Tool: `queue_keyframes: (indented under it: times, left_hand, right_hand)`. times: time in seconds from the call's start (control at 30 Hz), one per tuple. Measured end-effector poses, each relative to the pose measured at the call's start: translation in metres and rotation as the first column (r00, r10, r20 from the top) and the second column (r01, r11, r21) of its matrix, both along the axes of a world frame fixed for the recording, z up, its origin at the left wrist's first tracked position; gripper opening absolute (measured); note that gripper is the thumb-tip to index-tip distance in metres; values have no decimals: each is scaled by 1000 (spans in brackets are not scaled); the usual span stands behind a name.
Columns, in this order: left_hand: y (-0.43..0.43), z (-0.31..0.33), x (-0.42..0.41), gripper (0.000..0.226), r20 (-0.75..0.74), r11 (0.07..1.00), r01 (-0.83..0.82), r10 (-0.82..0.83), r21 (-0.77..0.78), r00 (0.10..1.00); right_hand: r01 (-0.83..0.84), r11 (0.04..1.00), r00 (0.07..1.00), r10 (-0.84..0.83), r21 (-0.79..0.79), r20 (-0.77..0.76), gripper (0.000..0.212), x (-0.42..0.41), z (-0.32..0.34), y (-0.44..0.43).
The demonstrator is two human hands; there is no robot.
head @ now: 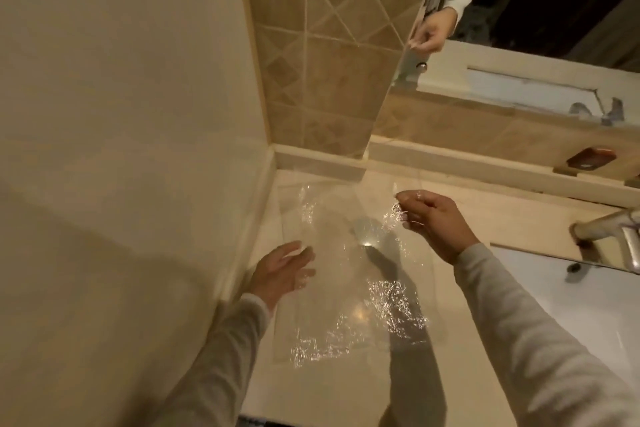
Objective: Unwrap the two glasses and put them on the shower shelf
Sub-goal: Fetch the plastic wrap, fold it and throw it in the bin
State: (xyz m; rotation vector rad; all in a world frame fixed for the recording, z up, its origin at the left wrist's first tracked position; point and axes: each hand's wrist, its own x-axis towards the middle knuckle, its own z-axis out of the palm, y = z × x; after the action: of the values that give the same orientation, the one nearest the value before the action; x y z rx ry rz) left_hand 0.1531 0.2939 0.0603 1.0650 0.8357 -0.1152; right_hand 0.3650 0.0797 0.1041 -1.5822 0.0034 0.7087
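Head view looks down on a pale counter (322,388) set in a corner between a plain wall (121,114) and a tiled wall (329,55). 1 sheet of clear wrap (346,308) hangs over the counter, crinkled and glinting along its lower part. The right hand (434,222) pinches the wrap's upper right edge between thumb and fingertips and holds it raised. The left hand (284,270) is spread, fingers loose, against the wrap's left side; whether it grips the film cannot be told. Behind the wrap, between the 2 hands, sits a blurred round shape with a bright spot (367,236); it may be a glass, but the film hides too much to be sure. Both arms wear light sleeves. A mirror (519,28) along the back wall reflects a hand and sleeve. At the right edge are a white basin (571,305) and a metal tap (620,232).
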Motion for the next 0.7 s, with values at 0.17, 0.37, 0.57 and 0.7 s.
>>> queue_keyframes:
  times: [0.17, 0.37, 0.57, 0.7]
  left_hand:
    - [-10, 13, 51, 20, 53, 981, -192, 193, -22, 980]
    - [-6, 31, 65, 31, 135, 917, -397, 397, -30, 908]
    - [-15, 43, 75, 45, 197, 920, -393, 381, 20, 903]
    - [-39, 56, 86, 32, 167, 952, -300, 287, 62, 943]
  right_hand:
    - [-16, 1000, 998, 18, 20, -60, 23, -4, 5, -11]
    - [-422, 887, 905, 397, -189, -157, 19, -27, -12, -70]
    - [-7, 994, 1000, 9, -106, 20, 13, -45, -18, -123]
    - [-166, 975, 985, 171, -147, 22, 16, -52, -13, -155]
